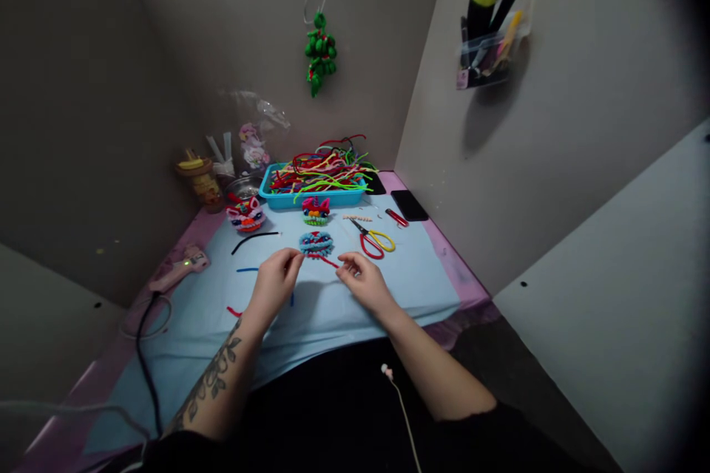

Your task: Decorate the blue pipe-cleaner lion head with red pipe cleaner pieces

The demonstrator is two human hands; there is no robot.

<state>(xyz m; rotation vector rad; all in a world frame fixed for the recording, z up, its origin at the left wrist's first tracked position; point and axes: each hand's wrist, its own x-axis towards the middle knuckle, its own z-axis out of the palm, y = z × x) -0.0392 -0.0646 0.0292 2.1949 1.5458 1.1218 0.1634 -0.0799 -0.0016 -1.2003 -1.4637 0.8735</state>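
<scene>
A short red pipe cleaner point(324, 259) stretches between my two hands above the light blue cloth. My left hand point(279, 273) pinches its left end, and my right hand point(359, 277) has its fingertips closed on the right end. Just beyond it lies a round piece of blue and red pipe cleaners point(316, 243). Farther back stands a small red and green figure point(316, 211), with a pink and orange one point(245, 215) to its left. Loose pieces near my left hand are black point(252, 238), blue point(247, 270) and red point(234, 312).
Scissors point(376, 240) with red and yellow handles lie beyond my right hand. A blue tray point(310, 199) heaped with pipe cleaners stands at the back. A phone point(409, 205) lies back right; a pink glue gun point(180, 271) with its cord is at the left. Grey partitions surround the table.
</scene>
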